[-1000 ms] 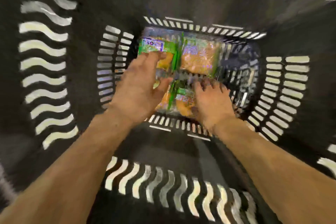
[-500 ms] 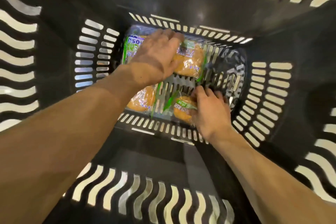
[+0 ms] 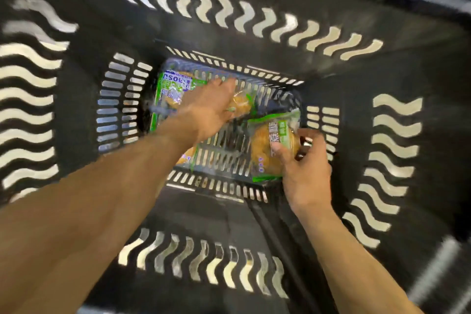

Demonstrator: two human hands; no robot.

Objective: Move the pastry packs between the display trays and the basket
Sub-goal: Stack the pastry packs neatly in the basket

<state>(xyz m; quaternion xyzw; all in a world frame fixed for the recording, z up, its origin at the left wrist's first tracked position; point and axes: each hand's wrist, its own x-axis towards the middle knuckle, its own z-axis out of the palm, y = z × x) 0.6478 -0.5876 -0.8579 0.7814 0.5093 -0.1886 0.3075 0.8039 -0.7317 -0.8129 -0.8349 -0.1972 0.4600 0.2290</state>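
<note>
Nearest me, my right hand (image 3: 304, 173) pinches a green-edged pastry pack (image 3: 274, 146) between thumb and curled fingers, holding it tilted above the right side of the slatted floor of the black basket (image 3: 76, 115). Farther in, my left hand (image 3: 207, 109) reaches across the middle and lies on a second pack (image 3: 240, 106) near the far wall; motion blur keeps me from telling whether its fingers grip that pack or only rest flat on it. A third pack (image 3: 172, 89) with blue lettering lies at the far left corner, and the corner of another (image 3: 187, 158) shows beneath my left forearm.
</note>
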